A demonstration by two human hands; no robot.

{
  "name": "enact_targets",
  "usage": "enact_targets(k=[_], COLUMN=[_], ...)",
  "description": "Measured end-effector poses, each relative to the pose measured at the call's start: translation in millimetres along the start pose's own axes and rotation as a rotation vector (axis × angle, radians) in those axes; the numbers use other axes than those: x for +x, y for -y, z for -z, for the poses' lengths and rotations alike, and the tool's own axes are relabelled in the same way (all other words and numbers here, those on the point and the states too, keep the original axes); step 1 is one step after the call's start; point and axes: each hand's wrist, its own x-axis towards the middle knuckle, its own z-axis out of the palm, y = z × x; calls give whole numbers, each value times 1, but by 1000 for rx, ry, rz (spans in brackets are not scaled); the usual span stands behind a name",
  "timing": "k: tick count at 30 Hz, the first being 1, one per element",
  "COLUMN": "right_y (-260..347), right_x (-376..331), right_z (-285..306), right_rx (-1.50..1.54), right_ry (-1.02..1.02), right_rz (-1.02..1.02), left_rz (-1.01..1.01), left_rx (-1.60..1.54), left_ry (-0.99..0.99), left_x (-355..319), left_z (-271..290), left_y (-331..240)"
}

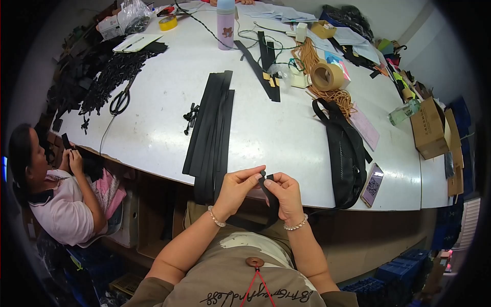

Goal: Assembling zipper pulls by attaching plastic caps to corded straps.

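My left hand [237,188] pinches a small black fitting [263,174] between thumb and fingertips. Its exact kind is too small to make out. Close beside it, my right hand [286,195] grips the end of a black webbing strap [271,207], which loops down below both hands. The two hands nearly meet over the table's near edge. Just beyond my left hand lies a stack of long black straps [210,130], hanging over the edge. A small heap of black fittings [191,117] sits to the left of that stack.
A black bag [341,153] and a phone [372,185] lie to the right. Farther off are a tape roll [327,77], orange cords [307,53] and a tumbler [225,28]. Black scissors [120,101] lie left, near black parts [115,74]. A co-worker [66,189] sits left, handling a black strip.
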Motion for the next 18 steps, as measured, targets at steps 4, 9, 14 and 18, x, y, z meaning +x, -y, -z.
enact_targets(k=[4, 9, 14, 18], right_y=[1, 7, 8, 8], right_x=[0, -2, -2, -2], right_z=[2, -6, -4, -14], right_rx=[5, 29, -6, -32], right_ry=[-4, -3, 27, -53], right_rz=[-24, -27, -17, 6], left_rz=[-16, -38, -44, -61], left_rx=[14, 58, 80, 112], left_ry=[3, 17, 37, 43], left_x=[-1, -2, -2, -2], left_z=[-2, -3, 0, 1], left_y=[-3, -8, -6, -8])
